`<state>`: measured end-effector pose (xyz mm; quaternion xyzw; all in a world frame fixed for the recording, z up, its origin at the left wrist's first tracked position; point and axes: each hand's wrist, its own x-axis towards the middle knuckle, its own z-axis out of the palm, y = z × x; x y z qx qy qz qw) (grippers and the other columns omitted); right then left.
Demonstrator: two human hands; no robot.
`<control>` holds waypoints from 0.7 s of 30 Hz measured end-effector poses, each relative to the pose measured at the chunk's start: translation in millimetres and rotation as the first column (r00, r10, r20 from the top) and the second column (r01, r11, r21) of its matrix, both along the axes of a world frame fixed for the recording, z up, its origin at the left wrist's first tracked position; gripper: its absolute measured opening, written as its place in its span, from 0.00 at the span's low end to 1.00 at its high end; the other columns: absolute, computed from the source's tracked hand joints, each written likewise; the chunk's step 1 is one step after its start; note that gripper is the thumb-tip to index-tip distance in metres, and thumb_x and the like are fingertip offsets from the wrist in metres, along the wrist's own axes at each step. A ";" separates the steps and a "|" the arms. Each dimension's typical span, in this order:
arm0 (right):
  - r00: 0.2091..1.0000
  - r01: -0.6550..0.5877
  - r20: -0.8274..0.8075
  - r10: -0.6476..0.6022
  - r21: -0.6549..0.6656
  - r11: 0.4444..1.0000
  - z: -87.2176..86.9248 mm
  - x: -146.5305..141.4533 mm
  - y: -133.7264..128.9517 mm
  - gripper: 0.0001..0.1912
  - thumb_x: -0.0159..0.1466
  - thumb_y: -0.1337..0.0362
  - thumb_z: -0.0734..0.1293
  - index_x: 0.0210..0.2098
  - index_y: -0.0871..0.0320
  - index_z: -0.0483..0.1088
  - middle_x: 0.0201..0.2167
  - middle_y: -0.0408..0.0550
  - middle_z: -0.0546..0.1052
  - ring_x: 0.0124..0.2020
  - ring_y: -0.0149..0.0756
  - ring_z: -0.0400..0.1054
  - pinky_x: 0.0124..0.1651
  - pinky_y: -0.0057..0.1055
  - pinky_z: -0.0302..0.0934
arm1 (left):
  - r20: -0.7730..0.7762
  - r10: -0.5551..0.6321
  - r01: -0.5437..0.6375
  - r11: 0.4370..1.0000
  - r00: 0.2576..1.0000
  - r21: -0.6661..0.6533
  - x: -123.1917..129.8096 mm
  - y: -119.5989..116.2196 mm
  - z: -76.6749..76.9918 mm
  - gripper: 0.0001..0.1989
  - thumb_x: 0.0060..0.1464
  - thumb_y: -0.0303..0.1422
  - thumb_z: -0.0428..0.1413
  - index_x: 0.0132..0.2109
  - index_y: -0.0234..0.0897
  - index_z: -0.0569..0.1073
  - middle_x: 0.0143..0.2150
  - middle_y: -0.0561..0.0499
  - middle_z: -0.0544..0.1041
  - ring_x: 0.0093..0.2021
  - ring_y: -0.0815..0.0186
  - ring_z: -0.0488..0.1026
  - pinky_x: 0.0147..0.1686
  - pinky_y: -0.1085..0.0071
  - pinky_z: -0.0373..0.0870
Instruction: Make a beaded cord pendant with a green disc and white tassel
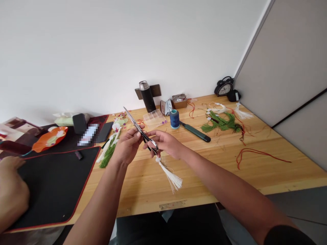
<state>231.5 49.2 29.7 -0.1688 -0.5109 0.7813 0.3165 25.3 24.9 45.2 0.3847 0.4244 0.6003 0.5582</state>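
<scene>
Presently the left hand [129, 144] is pinched closed on the scissors [135, 123] near the pivot, and the right hand [166, 142] is curled around their handles — whether it also grips the white tassel [173, 177], hanging just below over the table [140, 194], I cannot tell. Loose strands could snag in the handles; a slackening left grip could let fingers slide onto the blades.

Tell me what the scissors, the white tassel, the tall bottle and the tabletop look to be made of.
Scissors: shiny metal, likely steel, by the silvery blades.
White tassel: soft thread, silky or synthetic, by its fine loose strands.
Tall bottle: probably metal, dark body, bright silvery top.
Tabletop: wood or wood-look, smooth, with visible grain.
</scene>
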 end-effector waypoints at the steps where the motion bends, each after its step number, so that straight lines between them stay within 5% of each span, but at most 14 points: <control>1: 1.000 0.007 0.006 -0.007 -0.007 1.000 -0.8 1.0 0.4 0.30 0.63 0.53 0.82 0.58 0.56 0.69 0.43 0.48 0.86 0.28 0.34 0.79 0.24 0.26 0.66 | -0.015 -0.009 0.009 1.000 1.000 0.000 3.0 1.5 0.3 0.22 0.47 0.35 0.78 0.50 0.36 0.88 0.40 0.46 0.86 0.39 0.64 0.79 0.40 0.70 0.75; 5: 0.997 0.074 -0.019 -0.076 -0.088 0.993 -10.9 7.5 -0.5 0.32 0.63 0.49 0.82 0.57 0.56 0.71 0.34 0.43 0.84 0.20 0.27 0.69 0.18 0.22 0.50 | -0.126 -0.061 0.060 0.998 0.990 -0.010 15.2 7.3 1.9 0.25 0.49 0.41 0.78 0.52 0.37 0.87 0.42 0.45 0.87 0.43 0.60 0.80 0.47 0.65 0.75; 9: 0.988 0.120 -0.072 -0.135 -0.188 0.975 -16.3 20.8 -7.5 0.35 0.60 0.41 0.83 0.53 0.57 0.73 0.28 0.38 0.79 0.16 0.24 0.61 0.19 0.23 0.46 | -0.454 -0.069 0.077 0.997 0.888 -0.001 13.1 8.2 0.0 0.26 0.57 0.47 0.71 0.58 0.39 0.84 0.49 0.44 0.86 0.47 0.57 0.80 0.49 0.61 0.74; 11: 0.986 0.105 -0.108 -0.125 -0.174 0.979 -12.2 29.6 -13.1 0.37 0.59 0.38 0.83 0.54 0.57 0.73 0.28 0.38 0.77 0.17 0.23 0.60 0.20 0.25 0.46 | -0.680 -0.045 0.068 0.998 0.732 0.006 7.2 6.3 -3.0 0.23 0.62 0.47 0.67 0.57 0.40 0.83 0.46 0.46 0.86 0.43 0.58 0.79 0.46 0.61 0.73; 14: 0.983 0.110 -0.134 -0.128 -0.137 0.984 -3.0 43.5 -25.5 0.34 0.63 0.37 0.80 0.53 0.56 0.73 0.30 0.39 0.77 0.19 0.25 0.62 0.21 0.26 0.48 | -0.914 -0.082 0.136 0.990 0.396 -0.030 1.9 3.0 -9.8 0.16 0.64 0.42 0.63 0.54 0.41 0.84 0.42 0.48 0.84 0.41 0.57 0.78 0.46 0.60 0.73; 18: 0.975 0.131 -0.156 -0.156 -0.157 0.979 -3.0 59.7 -51.9 0.31 0.68 0.37 0.77 0.56 0.54 0.73 0.31 0.39 0.75 0.18 0.25 0.62 0.21 0.26 0.49 | -0.992 -0.125 0.263 0.958 0.014 -0.117 8.6 2.2 -18.7 0.12 0.64 0.37 0.63 0.51 0.40 0.85 0.45 0.44 0.85 0.48 0.52 0.79 0.51 0.58 0.73; 21: 0.971 0.137 -0.167 -0.171 -0.195 0.971 -14.2 68.2 -74.1 0.32 0.69 0.37 0.75 0.58 0.54 0.73 0.30 0.38 0.74 0.18 0.24 0.60 0.20 0.25 0.46 | -0.977 -0.113 0.306 0.938 -0.182 -0.165 17.2 5.3 -22.6 0.10 0.65 0.36 0.62 0.48 0.38 0.85 0.46 0.41 0.84 0.50 0.49 0.78 0.53 0.56 0.71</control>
